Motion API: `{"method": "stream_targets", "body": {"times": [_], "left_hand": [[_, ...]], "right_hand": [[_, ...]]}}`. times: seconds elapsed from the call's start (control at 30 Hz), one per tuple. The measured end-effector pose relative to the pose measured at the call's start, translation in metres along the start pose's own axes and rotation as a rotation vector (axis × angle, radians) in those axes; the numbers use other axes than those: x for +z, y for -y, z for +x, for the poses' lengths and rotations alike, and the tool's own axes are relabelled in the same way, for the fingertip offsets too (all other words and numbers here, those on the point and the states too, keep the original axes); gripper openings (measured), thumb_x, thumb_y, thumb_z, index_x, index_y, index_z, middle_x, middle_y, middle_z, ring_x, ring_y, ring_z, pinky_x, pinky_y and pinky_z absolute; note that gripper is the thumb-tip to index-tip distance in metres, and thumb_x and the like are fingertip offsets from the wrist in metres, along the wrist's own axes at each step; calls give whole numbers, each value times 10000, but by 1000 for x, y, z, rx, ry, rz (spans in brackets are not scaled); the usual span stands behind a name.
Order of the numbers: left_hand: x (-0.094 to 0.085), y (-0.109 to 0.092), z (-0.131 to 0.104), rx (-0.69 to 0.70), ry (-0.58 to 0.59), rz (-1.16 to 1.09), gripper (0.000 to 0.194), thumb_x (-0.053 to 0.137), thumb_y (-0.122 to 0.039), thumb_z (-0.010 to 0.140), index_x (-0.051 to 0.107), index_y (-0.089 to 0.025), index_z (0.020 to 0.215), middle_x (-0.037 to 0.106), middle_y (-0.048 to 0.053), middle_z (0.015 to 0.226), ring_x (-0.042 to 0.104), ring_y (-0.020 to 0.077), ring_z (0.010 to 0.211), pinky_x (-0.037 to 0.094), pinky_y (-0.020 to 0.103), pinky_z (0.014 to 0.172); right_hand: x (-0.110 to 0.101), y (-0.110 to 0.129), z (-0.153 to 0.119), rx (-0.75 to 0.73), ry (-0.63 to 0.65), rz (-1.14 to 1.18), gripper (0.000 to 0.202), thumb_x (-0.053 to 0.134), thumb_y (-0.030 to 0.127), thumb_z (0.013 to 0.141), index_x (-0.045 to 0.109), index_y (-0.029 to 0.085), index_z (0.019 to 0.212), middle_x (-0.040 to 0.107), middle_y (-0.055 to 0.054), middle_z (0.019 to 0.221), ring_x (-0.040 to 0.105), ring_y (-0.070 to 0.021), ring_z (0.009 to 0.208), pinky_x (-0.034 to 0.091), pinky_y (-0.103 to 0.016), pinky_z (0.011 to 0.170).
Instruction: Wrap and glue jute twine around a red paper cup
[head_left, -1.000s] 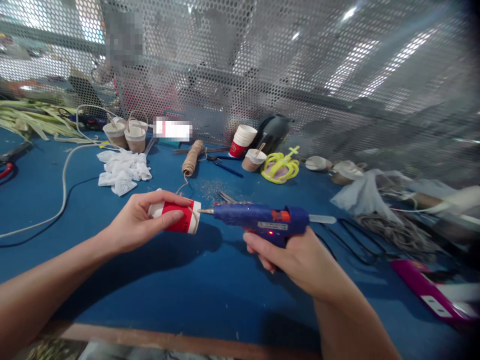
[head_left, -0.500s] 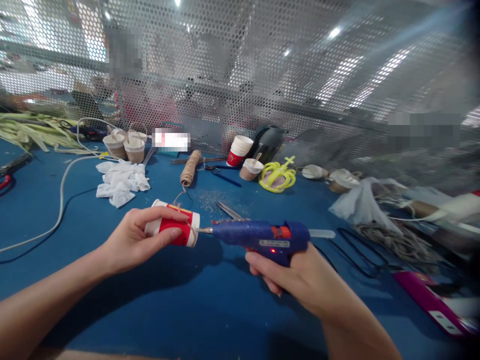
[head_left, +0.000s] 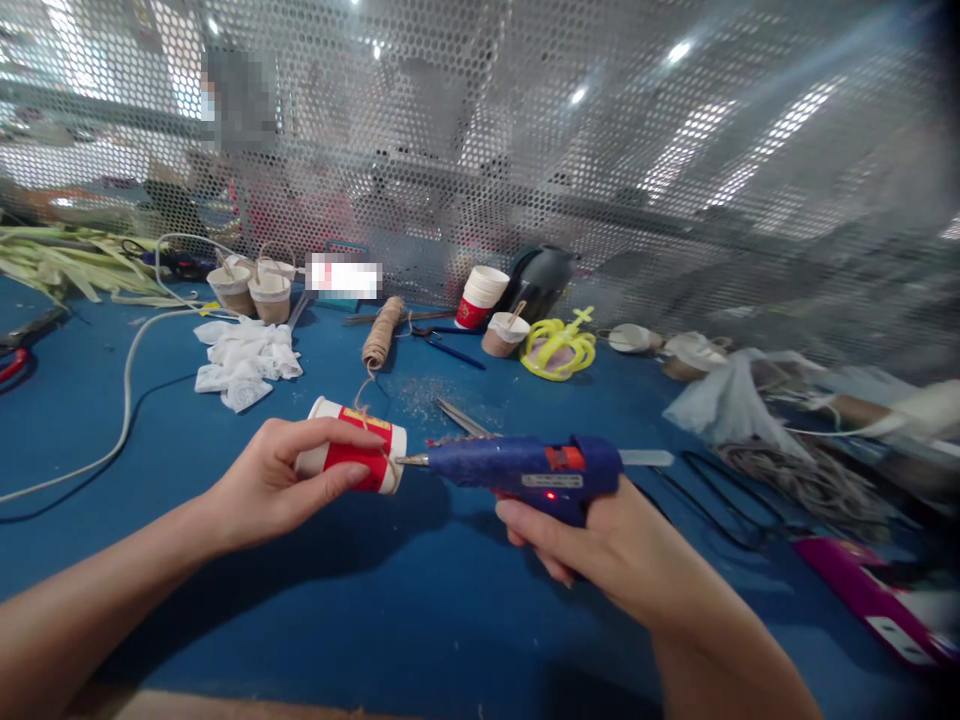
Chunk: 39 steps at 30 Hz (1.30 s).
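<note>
A red and white paper cup [head_left: 381, 434] lies on its side in the air, with my left hand [head_left: 289, 475] closed around it. Twine wraps near the cup's right end and runs back to a twine roll [head_left: 383, 332] on the table. My right hand [head_left: 592, 535] grips a blue hot glue gun [head_left: 487, 465] by its handle. The gun's metal nozzle points left and meets the cup's right end beside the twine. A red light glows on its body, and a clear glue stick [head_left: 646, 458] sticks out at the rear.
Behind the cup lie scissors [head_left: 461, 417], blue-handled pliers [head_left: 450, 347] and white gloves [head_left: 244, 360]. Along the mesh wall stand stacked paper cups [head_left: 481, 297], twine-wrapped cups [head_left: 270, 298] and a yellow crown-shaped piece [head_left: 559, 350]. A purple power strip [head_left: 855, 590] and cables lie at the right.
The cup and glue gun have shifted very slightly to the right in view, along with the whole scene. Both holds are the same, with the nozzle still at the cup's end.
</note>
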<state>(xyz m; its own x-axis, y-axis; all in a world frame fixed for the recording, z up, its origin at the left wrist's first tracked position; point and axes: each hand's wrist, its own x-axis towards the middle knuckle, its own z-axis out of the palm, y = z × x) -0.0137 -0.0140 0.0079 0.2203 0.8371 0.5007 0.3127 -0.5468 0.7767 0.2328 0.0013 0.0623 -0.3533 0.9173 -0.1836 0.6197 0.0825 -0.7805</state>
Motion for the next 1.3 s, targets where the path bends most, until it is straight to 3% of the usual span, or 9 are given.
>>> {"method": "stream_targets", "body": {"times": [0.23, 0.43, 0.6, 0.7, 0.83, 1.0, 1.17, 1.3], "left_hand": [[1, 3, -1, 9, 7, 9, 167, 594, -129, 748, 656, -137, 902, 704, 6, 653, 558, 65, 435, 426, 125, 408], [1, 3, 0, 1, 27, -21, 197, 580, -104, 757, 635, -140, 942, 726, 32, 749, 644, 103, 568, 499, 153, 522], [1, 0, 0, -1, 33, -34, 201, 579, -88, 751, 637, -147, 934, 729, 30, 756, 664, 125, 623, 524, 180, 577], [1, -1, 0, 0, 29, -43, 191, 578, -91, 751, 637, -149, 923, 731, 32, 769, 667, 129, 639, 527, 185, 585], [2, -1, -1, -5, 24, -20, 177, 585, -108, 750, 643, -154, 911, 727, 22, 734, 650, 110, 576, 506, 163, 535], [1, -1, -2, 7, 25, 20, 158, 592, -132, 749, 648, -150, 896, 719, 15, 663, 603, 87, 464, 454, 137, 429], [1, -1, -1, 24, 30, 12, 178, 585, -102, 749, 645, -141, 912, 728, 33, 726, 646, 105, 557, 496, 145, 510], [1, -2, -1, 9, 35, -22, 172, 586, -108, 746, 650, -143, 902, 727, 34, 705, 653, 121, 559, 515, 168, 528]], "right_hand": [[-4, -5, 5, -55, -12, 3, 276, 543, 442, 744, 528, 193, 625, 511, 30, 480, 447, -84, 399, 407, -220, 442], [-5, -7, 6, -46, 75, -52, 302, 534, 444, 743, 527, 184, 589, 454, 47, 401, 433, -80, 368, 392, -210, 408], [-5, -8, 7, -70, -3, -53, 325, 527, 465, 754, 535, 176, 606, 473, 39, 419, 453, -85, 391, 414, -221, 445], [-4, -6, 5, -60, 20, -27, 306, 535, 452, 752, 532, 182, 609, 455, 50, 404, 440, -83, 381, 412, -219, 436], [-4, -5, 6, -62, 51, -13, 307, 535, 443, 753, 531, 177, 600, 454, 52, 402, 428, -75, 371, 399, -209, 418], [-6, -6, 6, -60, -7, -10, 309, 544, 446, 752, 541, 174, 606, 478, 42, 423, 443, -76, 389, 402, -206, 439], [-6, -7, 5, -54, 54, -22, 317, 550, 454, 740, 543, 176, 587, 457, 46, 396, 432, -79, 369, 398, -209, 414], [-5, -7, 6, -86, -13, -41, 327, 534, 458, 752, 543, 170, 598, 475, 34, 420, 445, -83, 382, 415, -218, 432]]}}
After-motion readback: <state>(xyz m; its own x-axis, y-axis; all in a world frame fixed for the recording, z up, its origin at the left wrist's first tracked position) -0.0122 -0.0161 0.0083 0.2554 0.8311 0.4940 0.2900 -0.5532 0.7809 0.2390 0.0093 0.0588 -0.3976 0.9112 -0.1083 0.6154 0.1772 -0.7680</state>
